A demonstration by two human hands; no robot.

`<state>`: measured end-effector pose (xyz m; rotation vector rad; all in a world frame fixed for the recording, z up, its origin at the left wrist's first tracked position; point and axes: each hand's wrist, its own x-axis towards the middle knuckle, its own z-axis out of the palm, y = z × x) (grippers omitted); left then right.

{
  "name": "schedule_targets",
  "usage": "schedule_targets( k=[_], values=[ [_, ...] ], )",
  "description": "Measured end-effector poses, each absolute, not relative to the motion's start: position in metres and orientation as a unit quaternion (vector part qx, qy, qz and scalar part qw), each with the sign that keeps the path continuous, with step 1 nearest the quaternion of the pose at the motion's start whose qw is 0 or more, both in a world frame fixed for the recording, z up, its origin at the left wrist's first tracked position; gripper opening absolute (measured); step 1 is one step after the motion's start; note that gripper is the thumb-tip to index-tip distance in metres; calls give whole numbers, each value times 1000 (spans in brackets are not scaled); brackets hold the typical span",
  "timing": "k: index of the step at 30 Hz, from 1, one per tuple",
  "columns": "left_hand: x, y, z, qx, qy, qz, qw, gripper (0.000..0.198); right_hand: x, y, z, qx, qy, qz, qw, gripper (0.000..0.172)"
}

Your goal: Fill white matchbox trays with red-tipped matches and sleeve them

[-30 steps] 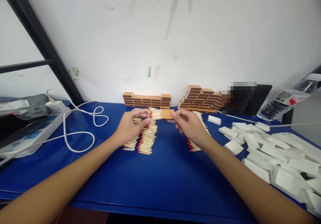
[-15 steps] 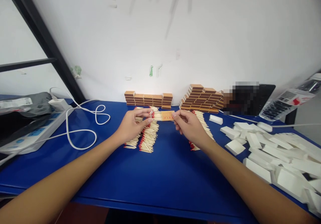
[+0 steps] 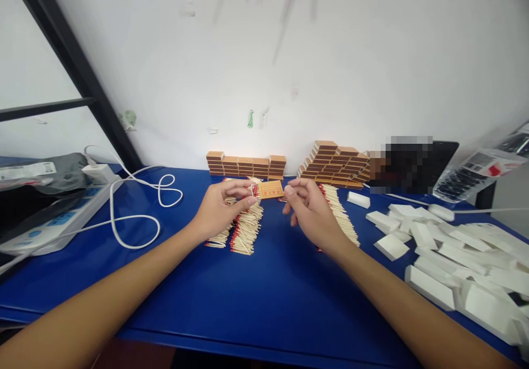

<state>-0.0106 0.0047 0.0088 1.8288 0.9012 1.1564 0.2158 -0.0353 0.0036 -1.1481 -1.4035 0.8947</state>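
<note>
The left hand pinches one end of a partly open matchbox above the matches. The right hand's fingers, curled and narrowly parted, sit just beside its other end. Blue table stretches to the front edge; white trays crowd the right.

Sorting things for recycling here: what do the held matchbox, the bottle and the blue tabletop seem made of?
Matchbox: probably thin card, fairly matt, judging by its flat, printed yellow-orange face.
Bottle: likely clear, glossy plastic; its wall is see-through and catches highlights.
Blue tabletop: smooth, with a soft sheen; painted metal or laminate, I can't tell which.
</note>
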Motion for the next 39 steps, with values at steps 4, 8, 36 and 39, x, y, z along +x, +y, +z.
schedule_targets(
  k=[4, 8, 36, 39],
  values=[
    [-8, 2, 7, 702, 364, 469, 394, 52, 206, -51, 10, -469, -627, 361, 506, 71],
    [-5, -6, 8, 714, 360, 457, 389, 51, 196, -73, 18, -465, -668, 404, 419, 79],
    [-8, -12, 18, 878, 180, 436, -78, 54, 192, -72, 17, -468, -720, 301, 414, 51],
    [-7, -14, 18, 868, 180, 458, -62, 52, 192, -73, 18, -444, -715, 345, 416, 48]
  ],
)
